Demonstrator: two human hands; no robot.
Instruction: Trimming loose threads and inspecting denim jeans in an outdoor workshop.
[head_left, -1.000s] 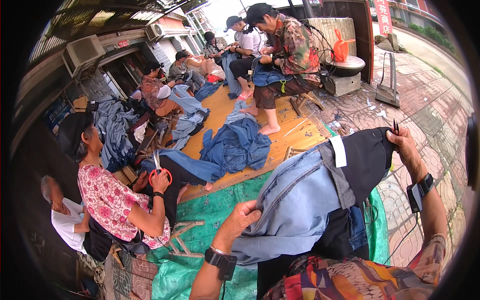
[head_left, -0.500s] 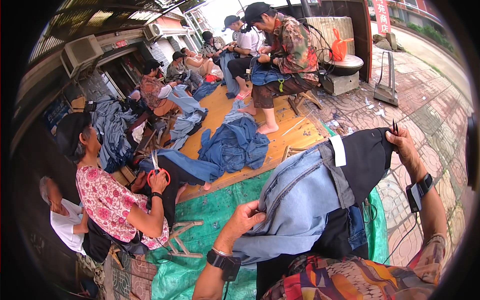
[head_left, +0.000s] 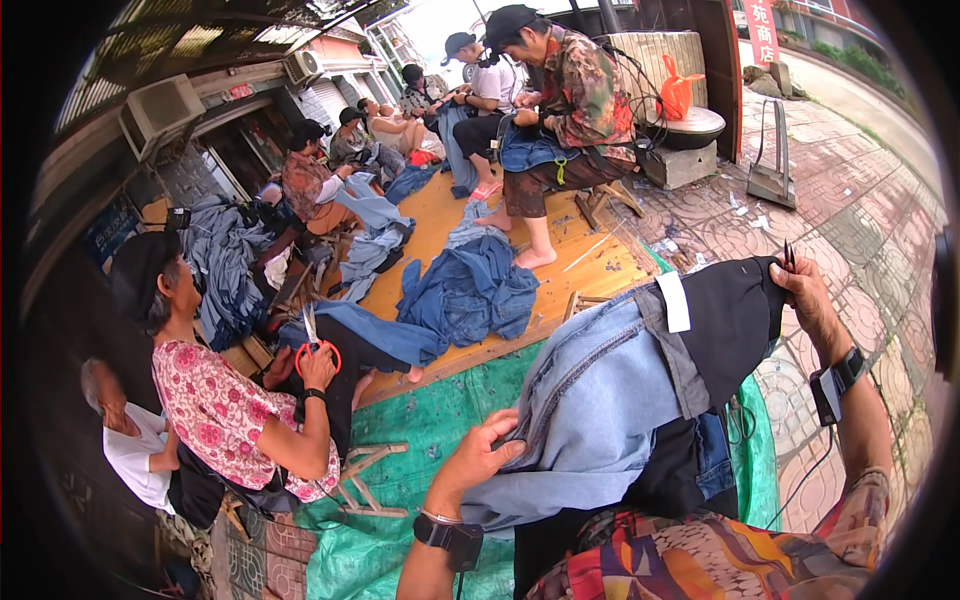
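My left hand (head_left: 480, 450) has its fingers curled on the seamed edge of inside-out light-blue denim jeans (head_left: 585, 430). Up at the right, my right hand (head_left: 805, 300) pinches the dark upper end (head_left: 730, 330) of the garment and also holds small dark pointed snips (head_left: 789, 255). A white label (head_left: 672, 300) sticks out from a grey band across the fabric. The jeans hang across my lap over darker denim and black cloth, above my patterned clothing (head_left: 680, 555).
A green tarp (head_left: 440, 385) borders a wooden platform (head_left: 555, 290) with denim piles (head_left: 465, 290). A person in floral top (head_left: 230, 410) holds orange-handled scissors (head_left: 319, 355) at my left; several other people (head_left: 575, 100) sit beyond with denim. Wooden stool (head_left: 365, 480); paving (head_left: 830, 200) at right.
My left hand has shifted slightly down along the seamed edge, its fingers repositioned on the cloth. My right hand stays nearly still at the dark end.
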